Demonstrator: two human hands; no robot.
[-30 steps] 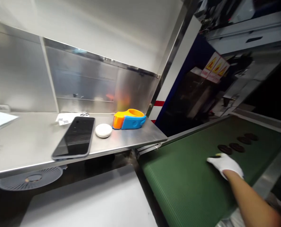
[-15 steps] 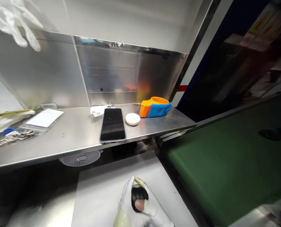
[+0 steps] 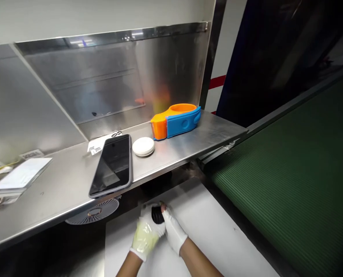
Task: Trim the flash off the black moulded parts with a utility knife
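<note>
Above the white work surface point(image 3: 229, 246), both gloved hands meet around a small black ribbed piece point(image 3: 157, 214). Its kind is not clear, since the gloves cover much of it. My left hand point(image 3: 147, 232), in a white glove with a pale yellow area, is closed around the piece from the left. My right hand point(image 3: 173, 229), in a white glove with a bare fingertip showing, presses against the piece from the right. Some motion blur softens the fingers.
On the steel shelf point(image 3: 73, 169) lie a phone point(image 3: 113, 165), a round white case point(image 3: 143, 146), an orange-and-blue tape dispenser point(image 3: 177, 121) and white papers point(image 3: 23, 173). A fan grille point(image 3: 93, 211) sits below. A green ribbed belt point(image 3: 289, 169) runs along the right.
My view has shifted toward the right end of the shelf. Both hands are now farther forward, with wrists and forearms visible, and the black piece remains between them.
</note>
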